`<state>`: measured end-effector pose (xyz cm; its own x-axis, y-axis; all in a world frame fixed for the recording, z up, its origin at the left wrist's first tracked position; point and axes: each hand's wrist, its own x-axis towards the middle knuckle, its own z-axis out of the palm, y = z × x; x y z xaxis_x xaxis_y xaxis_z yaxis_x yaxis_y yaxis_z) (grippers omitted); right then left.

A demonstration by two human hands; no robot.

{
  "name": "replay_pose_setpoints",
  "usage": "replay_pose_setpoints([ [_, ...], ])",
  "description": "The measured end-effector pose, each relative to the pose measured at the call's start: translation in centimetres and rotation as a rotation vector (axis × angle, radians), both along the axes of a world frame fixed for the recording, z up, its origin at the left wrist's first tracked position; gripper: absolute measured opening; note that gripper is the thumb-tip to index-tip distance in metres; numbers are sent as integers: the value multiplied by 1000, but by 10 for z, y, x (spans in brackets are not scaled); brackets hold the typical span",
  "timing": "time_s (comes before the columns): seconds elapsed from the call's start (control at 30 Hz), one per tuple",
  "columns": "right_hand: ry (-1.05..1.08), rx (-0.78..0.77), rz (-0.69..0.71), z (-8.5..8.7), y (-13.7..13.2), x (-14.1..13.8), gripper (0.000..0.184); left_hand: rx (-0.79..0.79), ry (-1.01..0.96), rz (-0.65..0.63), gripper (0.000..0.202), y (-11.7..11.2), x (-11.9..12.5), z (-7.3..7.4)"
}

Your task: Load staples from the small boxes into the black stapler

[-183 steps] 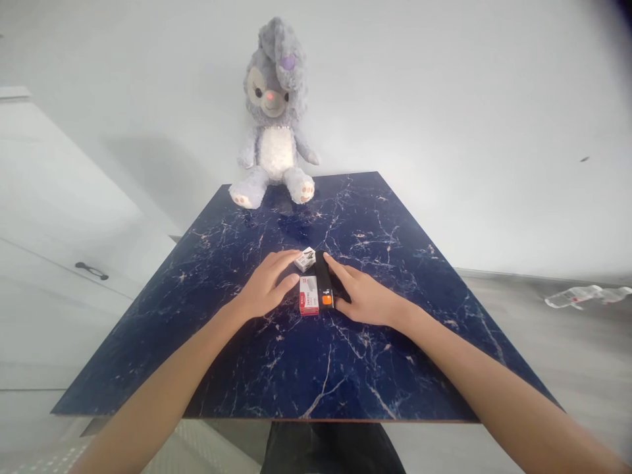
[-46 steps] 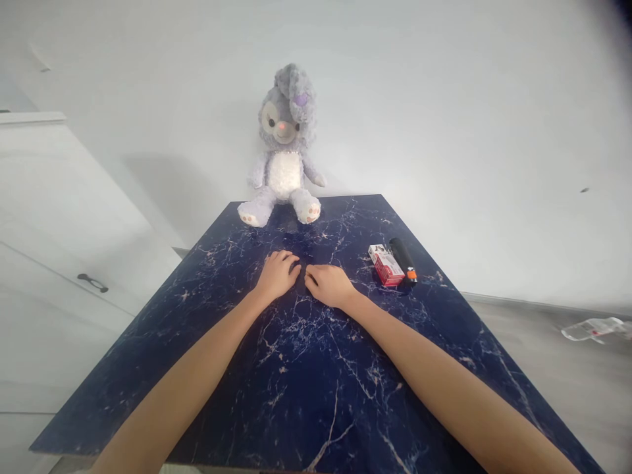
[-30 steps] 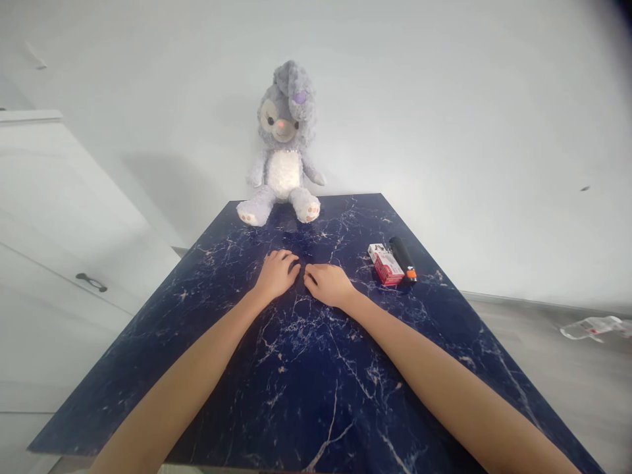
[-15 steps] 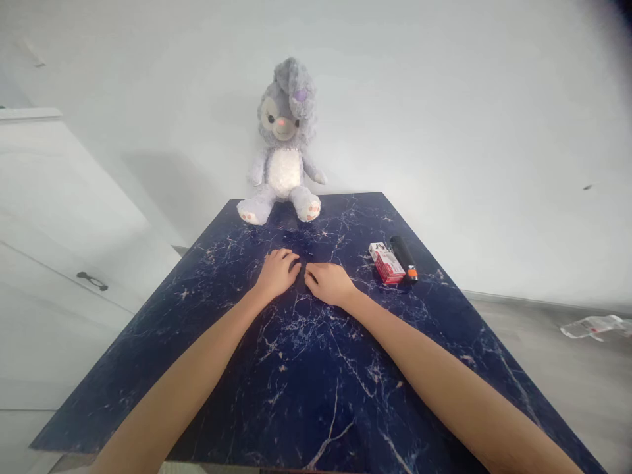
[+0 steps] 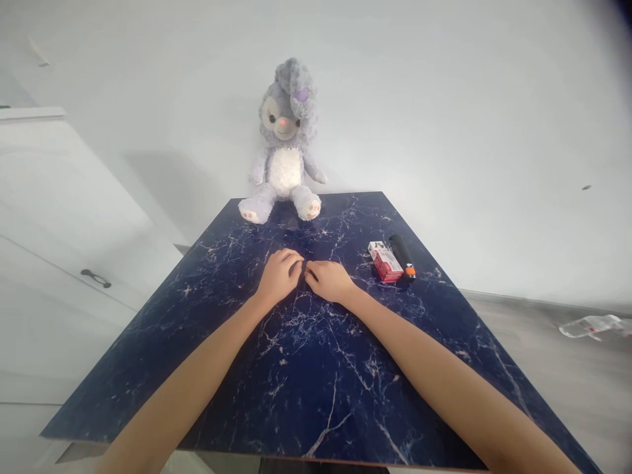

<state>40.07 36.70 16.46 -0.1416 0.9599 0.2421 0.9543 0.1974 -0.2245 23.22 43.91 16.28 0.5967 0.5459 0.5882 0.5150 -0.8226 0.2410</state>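
My two bare hands lie near the middle of the dark blue, white-veined table (image 5: 306,368), just beside each other, with a narrow gap between them; my left hand (image 5: 280,273) has its fingers loosely bent and its thumb drawn in towards them; my right hand (image 5: 330,281) lies back upward, its fingers curled under; both palms are hidden, so I cannot tell whether either hand is fully closed or has anything beneath it; my forearms reach in from 8 o'clock and 4 o'clock.

Taking my hands as the centre of the dial, the red-and-white box (image 5: 388,269) lies on the table at 3 o'clock, apart from my right hand; a small white box (image 5: 376,248) is at its far end; the long black object (image 5: 401,253), orange near its closer end, lies alongside on the outer side; at 12 o'clock a grey plush toy (image 5: 286,168) sits upright at the far edge, before the pale wall (image 5: 444,99); a white cabinet (image 5: 34,217) with a dark handle (image 5: 96,278) stands at 9 o'clock.
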Motion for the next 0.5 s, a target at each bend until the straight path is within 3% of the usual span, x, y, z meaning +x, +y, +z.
replay_pose_setpoints([
  [0.1, -3, 1, 1, 1, 0, 0, 24, -118, -36, -17, 19, -18, -8, 3],
  [0.27, 14, -9, 5, 1, -1, 0, 24, -470, -69, -6, 25, -43, -24, 6],
  [0.37, 31, -6, 7, 0, -1, 0, 21, -501, 3, -61, 24, -48, -25, 7],
  [0.5, 57, -5, 37, 0, -1, 1, 16, -419, 139, -108, 22, -49, -20, 7],
])
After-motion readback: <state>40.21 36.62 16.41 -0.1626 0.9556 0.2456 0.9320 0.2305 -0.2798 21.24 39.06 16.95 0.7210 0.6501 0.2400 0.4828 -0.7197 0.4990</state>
